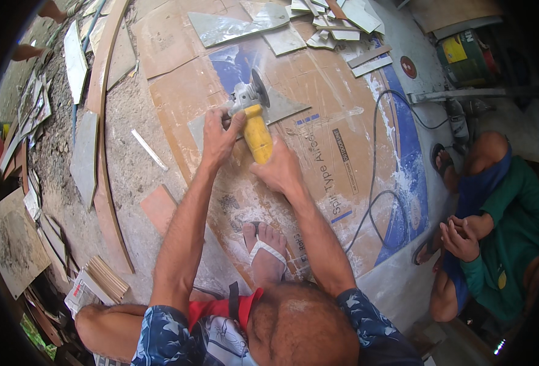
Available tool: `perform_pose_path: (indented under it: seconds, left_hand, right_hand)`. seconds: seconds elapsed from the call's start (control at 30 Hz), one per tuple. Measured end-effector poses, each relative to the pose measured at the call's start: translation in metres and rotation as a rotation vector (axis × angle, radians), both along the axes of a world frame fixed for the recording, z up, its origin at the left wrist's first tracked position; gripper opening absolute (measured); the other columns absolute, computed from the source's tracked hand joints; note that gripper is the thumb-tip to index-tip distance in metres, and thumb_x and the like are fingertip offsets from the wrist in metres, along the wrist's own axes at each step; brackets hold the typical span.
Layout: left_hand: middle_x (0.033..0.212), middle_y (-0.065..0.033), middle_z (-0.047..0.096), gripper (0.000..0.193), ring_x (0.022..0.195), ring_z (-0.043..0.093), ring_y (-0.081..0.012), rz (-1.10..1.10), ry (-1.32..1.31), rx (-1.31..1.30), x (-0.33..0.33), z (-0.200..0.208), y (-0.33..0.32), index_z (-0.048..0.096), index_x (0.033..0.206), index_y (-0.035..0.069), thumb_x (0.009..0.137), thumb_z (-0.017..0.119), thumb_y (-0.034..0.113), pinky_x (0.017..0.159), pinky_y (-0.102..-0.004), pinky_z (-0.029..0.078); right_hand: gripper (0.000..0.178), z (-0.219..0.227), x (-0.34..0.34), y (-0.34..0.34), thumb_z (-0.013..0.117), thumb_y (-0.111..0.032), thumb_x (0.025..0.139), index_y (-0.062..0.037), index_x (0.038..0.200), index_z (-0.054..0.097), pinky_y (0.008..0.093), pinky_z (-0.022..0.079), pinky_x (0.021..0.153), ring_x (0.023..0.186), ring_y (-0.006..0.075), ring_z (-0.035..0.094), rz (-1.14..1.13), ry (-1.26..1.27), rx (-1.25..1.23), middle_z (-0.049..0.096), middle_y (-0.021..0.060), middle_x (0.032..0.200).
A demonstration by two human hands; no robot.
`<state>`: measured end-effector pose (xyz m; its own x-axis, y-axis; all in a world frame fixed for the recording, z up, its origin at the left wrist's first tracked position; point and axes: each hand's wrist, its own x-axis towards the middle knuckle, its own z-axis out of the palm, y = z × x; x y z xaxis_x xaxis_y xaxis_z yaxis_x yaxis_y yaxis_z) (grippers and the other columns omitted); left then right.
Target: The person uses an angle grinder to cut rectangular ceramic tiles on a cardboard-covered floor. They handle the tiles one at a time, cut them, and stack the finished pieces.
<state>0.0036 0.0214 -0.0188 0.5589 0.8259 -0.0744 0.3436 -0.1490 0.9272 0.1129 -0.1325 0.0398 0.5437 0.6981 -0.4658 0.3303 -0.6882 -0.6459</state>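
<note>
Right hand [280,168]: grip wrapped round yellow-bodied angle grinder [258,135], held over far half of flat brown-and-blue cardboard sheet [318,183]. Left hand [219,137]: grip clasped at its grey metal head [242,96], by round black disc [260,89]. Flat grey tile piece [292,109] beneath; broken white-grey tile offcuts [361,15] heaped at sheet's far edge.

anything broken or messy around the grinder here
Yes. White, dust-like smears mark the cardboard, notably along its blue right-hand band, so the surface looks dirty. Beyond the grinder, toward the upper right, tile pieces lie jumbled at different angles, their uneven shapes suggesting breakage or offcuts.
</note>
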Motion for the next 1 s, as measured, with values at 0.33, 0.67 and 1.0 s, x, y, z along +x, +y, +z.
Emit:
perform_pose_path:
  seconds: [0.33, 0.67, 1.0]
  left_hand:
    - [0.121, -0.0159, 0.057, 0.073, 0.102, 0.062, -0.0227, -0.069, 0.019, 0.055, -0.007, -0.007, 0.006, 0.066, 0.125, -0.010, 0.099, 0.076, 0.057, 0.094, -0.0370, 0.055]
    - [0.117, -0.0151, 0.059, 0.070, 0.100, 0.061, -0.0224, -0.059, 0.035, 0.087, -0.006, -0.006, 0.007, 0.070, 0.119, -0.010, 0.098, 0.076, 0.057, 0.092, -0.0368, 0.054]
    - [0.116, -0.0139, 0.059, 0.067, 0.102, 0.060, -0.0216, -0.091, -0.004, 0.040, -0.008, -0.005, 0.008, 0.071, 0.116, -0.007, 0.096, 0.079, 0.056, 0.091, -0.0362, 0.053]
  right_hand:
    - [0.078, 0.006, -0.003, -0.007, 0.085, -0.028, 0.077, 0.0053, 0.139, 0.052, 0.0558, 0.059, 0.093, 0.107, 0.0510, 0.074, 0.011, 0.016, -0.046, 0.075, 0.0350, 0.109]
    - [0.072, 0.005, -0.003, -0.007, 0.085, -0.026, 0.077, 0.0052, 0.134, 0.054, 0.0563, 0.058, 0.092, 0.105, 0.0515, 0.074, 0.006, -0.004, -0.018, 0.075, 0.0345, 0.107]
    - [0.072, 0.011, -0.003, -0.011, 0.085, -0.027, 0.078, 0.0055, 0.134, 0.053, 0.0554, 0.059, 0.091, 0.106, 0.0512, 0.074, 0.008, 0.029, -0.038, 0.075, 0.0343, 0.108]
